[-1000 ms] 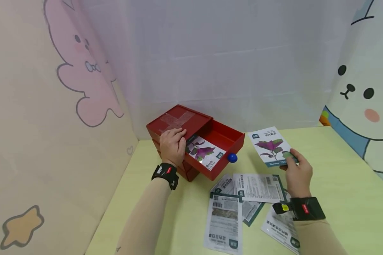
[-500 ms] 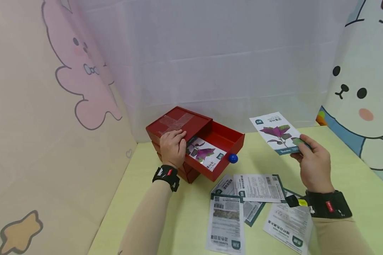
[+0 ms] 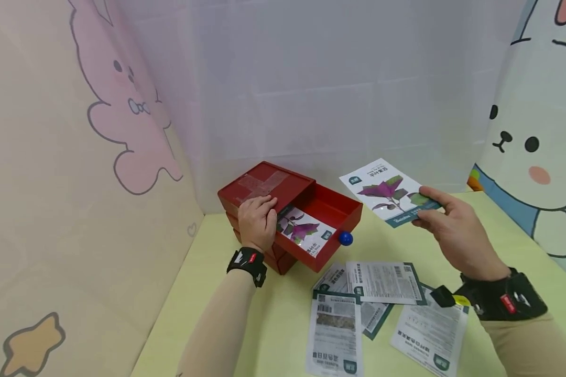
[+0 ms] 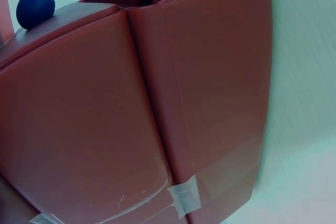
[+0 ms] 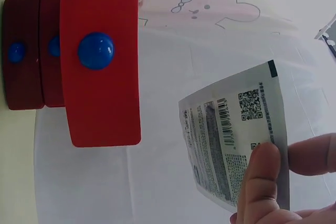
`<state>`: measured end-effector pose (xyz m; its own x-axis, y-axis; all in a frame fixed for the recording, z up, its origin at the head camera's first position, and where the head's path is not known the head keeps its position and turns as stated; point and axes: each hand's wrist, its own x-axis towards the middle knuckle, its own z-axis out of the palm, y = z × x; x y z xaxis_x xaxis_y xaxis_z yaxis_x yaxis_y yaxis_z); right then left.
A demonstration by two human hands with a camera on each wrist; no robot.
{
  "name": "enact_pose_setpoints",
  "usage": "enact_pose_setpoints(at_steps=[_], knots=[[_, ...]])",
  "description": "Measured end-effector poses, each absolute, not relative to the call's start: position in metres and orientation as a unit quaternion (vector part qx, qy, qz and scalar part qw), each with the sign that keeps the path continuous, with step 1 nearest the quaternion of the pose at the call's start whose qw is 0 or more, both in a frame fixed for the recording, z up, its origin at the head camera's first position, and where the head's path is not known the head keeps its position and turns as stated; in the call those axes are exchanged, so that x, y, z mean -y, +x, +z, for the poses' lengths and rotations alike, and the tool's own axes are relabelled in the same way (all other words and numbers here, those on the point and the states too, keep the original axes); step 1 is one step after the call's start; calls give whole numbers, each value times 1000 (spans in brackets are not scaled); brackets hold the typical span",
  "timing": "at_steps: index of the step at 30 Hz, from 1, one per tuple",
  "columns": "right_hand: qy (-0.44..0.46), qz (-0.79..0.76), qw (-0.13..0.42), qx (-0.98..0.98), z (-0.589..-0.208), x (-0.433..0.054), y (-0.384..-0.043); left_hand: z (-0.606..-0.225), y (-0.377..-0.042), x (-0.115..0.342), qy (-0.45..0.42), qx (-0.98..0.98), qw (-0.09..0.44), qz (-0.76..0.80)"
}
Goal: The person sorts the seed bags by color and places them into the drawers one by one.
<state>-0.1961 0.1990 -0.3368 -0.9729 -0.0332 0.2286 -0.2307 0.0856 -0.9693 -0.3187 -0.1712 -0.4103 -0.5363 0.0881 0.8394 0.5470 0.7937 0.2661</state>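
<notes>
A red drawer box [image 3: 245,183] stands at the back of the table, its top drawer [image 3: 332,207] pulled out by a blue knob's side. Inside that drawer lies a seed packet [image 3: 306,230] with a purple plant picture. My left hand [image 3: 258,222] rests on the box's top near its front edge. In my right hand [image 3: 457,230] a matching seed packet [image 3: 389,193] is pinched by one end, held in the air right of the drawer. The right wrist view shows the printed back of this packet [image 5: 220,140], thumb and fingers on its edge.
Several seed packets [image 3: 384,283] lie back side up on the yellow table [image 3: 273,324], in front of the drawer. Two lower drawers with blue knobs [image 5: 17,52] sit beneath the open one. Curtained walls [image 3: 287,104] stand behind and to the left.
My right hand rises and swings right with the packet, then shifts it back left toward the drawer. My left hand stays on the box.
</notes>
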Motion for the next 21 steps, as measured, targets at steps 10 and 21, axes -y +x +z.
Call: enact_pose_setpoints(at_steps=[10,21], knots=[[180,602,-38,777,-311,-188,-197,-409,-318,169,-181,848,425,-260],[174,564,-89,802,-307,-183,-199,-409,-316,170,-182,843,440,-250]])
